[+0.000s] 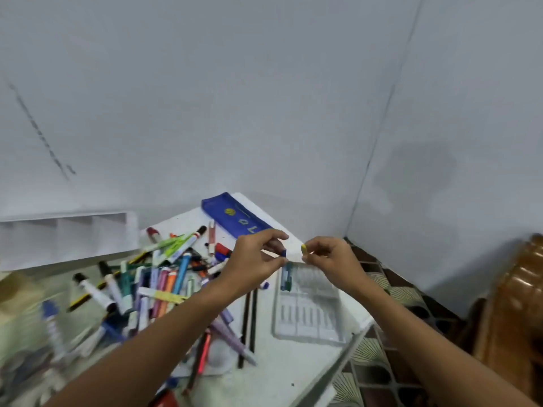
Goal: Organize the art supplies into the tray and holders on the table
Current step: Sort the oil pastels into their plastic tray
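Above the clear ribbed tray (pixel 308 306), the left hand (pixel 252 265) pinches a small blue piece (pixel 283 253) and the right hand (pixel 329 257) pinches a small yellow piece (pixel 303 248), the two hands close together but apart. Both pieces look light, stiff and easily dropped, so a fingertip pinch across the sides probably suits them. The marker pile (pixel 152 277) lies left of the tray.

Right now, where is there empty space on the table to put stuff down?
Bare table shows in front of the clear tray, right of the two dark pencils. The marker pile crowds the left side, and the blue pencil case fills the back corner.
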A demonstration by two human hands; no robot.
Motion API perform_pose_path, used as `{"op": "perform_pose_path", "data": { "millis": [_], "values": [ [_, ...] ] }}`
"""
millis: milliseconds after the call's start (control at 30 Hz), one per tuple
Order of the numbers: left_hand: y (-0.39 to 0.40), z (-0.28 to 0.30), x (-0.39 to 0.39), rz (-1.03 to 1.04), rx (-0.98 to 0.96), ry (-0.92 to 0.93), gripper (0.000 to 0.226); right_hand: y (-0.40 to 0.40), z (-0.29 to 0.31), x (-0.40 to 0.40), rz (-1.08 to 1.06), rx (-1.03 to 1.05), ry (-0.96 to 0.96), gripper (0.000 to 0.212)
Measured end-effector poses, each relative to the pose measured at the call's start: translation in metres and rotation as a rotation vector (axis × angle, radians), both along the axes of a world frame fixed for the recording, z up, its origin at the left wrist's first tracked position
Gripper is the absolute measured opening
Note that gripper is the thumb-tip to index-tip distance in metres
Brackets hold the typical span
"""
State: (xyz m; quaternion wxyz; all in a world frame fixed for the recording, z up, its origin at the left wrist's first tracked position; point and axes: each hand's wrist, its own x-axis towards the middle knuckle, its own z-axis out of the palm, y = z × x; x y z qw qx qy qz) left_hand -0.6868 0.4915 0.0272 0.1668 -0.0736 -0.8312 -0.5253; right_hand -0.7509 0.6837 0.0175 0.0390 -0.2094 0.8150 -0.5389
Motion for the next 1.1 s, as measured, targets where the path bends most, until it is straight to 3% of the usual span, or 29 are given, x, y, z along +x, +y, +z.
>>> {"op": "perform_pose_path", "data": {
  "millis": [233, 433, 733, 867, 1000, 1100],
  "values": [
    [0.029, -0.041, -0.009, -0.043, -0.028, 0.010, 0.040, 0.031, -0.034, -0.004, 0.132, 0.348, 0.484, 0.013],
    [0.026, -0.061, -0.006, -0.080, -0.212, 0.086, 0.038, 0.030, -0.040, -0.005, 0.247, 0.373, 0.673, 0.015],
    [0.023, -0.067, -0.003, -0.093, -0.495, 0.313, 0.046, 0.023, -0.045, -0.003, 0.290, 0.400, 0.721, 0.021],
    [0.017, -0.069, -0.002, -0.102, -0.477, 0.222, 0.048, 0.021, -0.048, -0.003, 0.306, 0.420, 0.705, 0.021],
    [0.008, -0.060, -0.004, -0.166, -0.359, -0.032, 0.068, 0.021, -0.055, -0.006, 0.287, 0.423, 0.567, 0.032],
    [0.000, -0.053, -0.009, -0.138, -0.381, -0.062, 0.054, 0.022, -0.053, -0.005, 0.205, 0.387, 0.518, 0.035]
  ]
}}
